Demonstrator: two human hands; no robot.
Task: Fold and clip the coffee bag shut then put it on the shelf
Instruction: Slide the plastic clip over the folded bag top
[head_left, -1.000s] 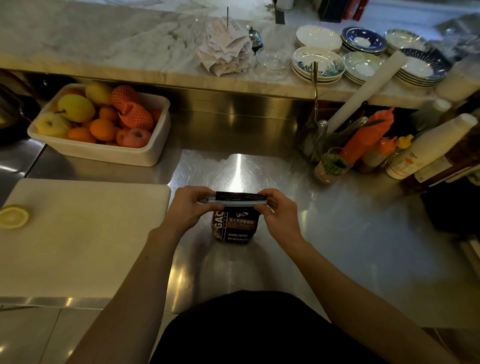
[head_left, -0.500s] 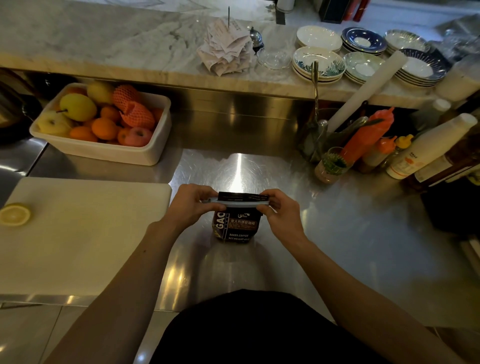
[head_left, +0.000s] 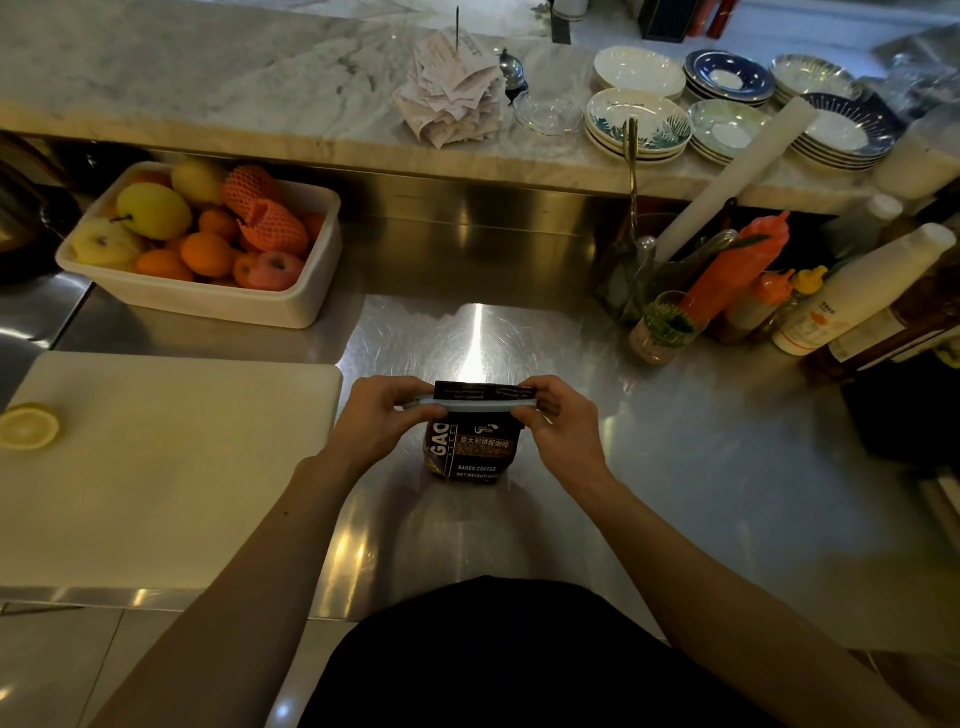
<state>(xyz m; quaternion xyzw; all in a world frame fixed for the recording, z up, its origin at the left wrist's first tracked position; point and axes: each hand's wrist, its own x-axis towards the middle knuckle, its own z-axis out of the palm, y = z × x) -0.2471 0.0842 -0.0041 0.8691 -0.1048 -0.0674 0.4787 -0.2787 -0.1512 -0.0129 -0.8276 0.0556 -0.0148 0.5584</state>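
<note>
A dark brown coffee bag (head_left: 471, 451) with white lettering stands upright on the steel counter (head_left: 675, 467), its top folded over. A long pale blue clip (head_left: 475, 404) runs across the fold. My left hand (head_left: 382, 421) pinches the clip's left end and the bag's top corner. My right hand (head_left: 561, 426) pinches the right end of the clip and fold. The bag's upper corners are hidden under my fingers.
A white cutting board (head_left: 166, 462) with a lemon half (head_left: 28, 426) lies left. A white tub of fruit (head_left: 208, 301) sits behind it. Squeeze bottles (head_left: 857, 296) and a utensil holder (head_left: 639, 270) crowd the right. The marble ledge (head_left: 208, 88) carries stacked plates (head_left: 639, 119) and receipts (head_left: 452, 98).
Both hands stay on the clip and folded top; the fingers have shifted slightly along the clip. The bag has not moved on the counter.
</note>
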